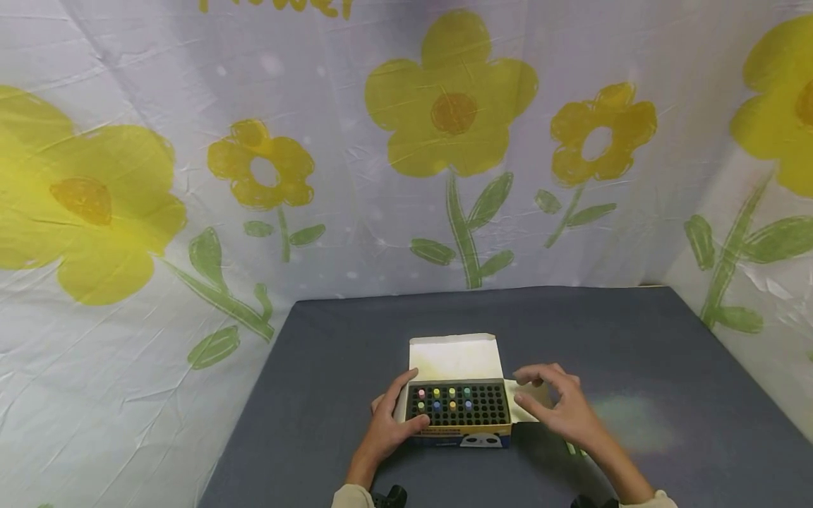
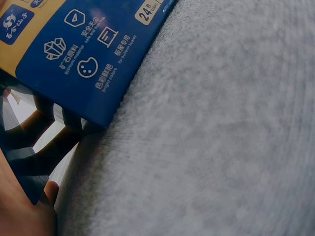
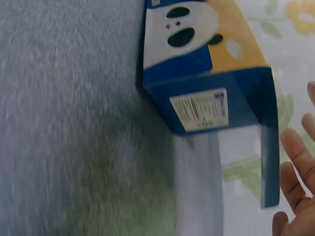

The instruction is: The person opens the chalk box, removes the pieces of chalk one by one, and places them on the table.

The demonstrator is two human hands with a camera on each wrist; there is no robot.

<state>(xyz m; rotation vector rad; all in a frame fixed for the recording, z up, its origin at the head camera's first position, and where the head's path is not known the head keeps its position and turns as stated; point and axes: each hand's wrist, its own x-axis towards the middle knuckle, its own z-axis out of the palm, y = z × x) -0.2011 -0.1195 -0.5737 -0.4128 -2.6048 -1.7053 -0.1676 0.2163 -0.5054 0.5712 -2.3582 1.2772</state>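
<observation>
A blue and yellow chalk box (image 1: 479, 430) with a panda face on its front sits on the table, its lid (image 1: 454, 356) folded back. Inside, a black holder (image 1: 492, 406) full of holes carries two short rows of coloured chalk sticks (image 1: 452, 393) toward its left. My left hand (image 1: 387, 423) grips the box's left end, thumb over the front corner; in the left wrist view its fingers (image 2: 37, 130) are beside the box's end, in shadow. To the right, my right hand (image 1: 559, 402) hovers by the side flap (image 1: 522, 402), thumb and fingers apart, nothing between them.
A dark grey cloth covers the table (image 1: 343, 353). Small light-green pieces (image 1: 574, 449) show partly behind my right forearm. A white curtain (image 1: 349, 233) printed with yellow flowers hangs behind and around the table.
</observation>
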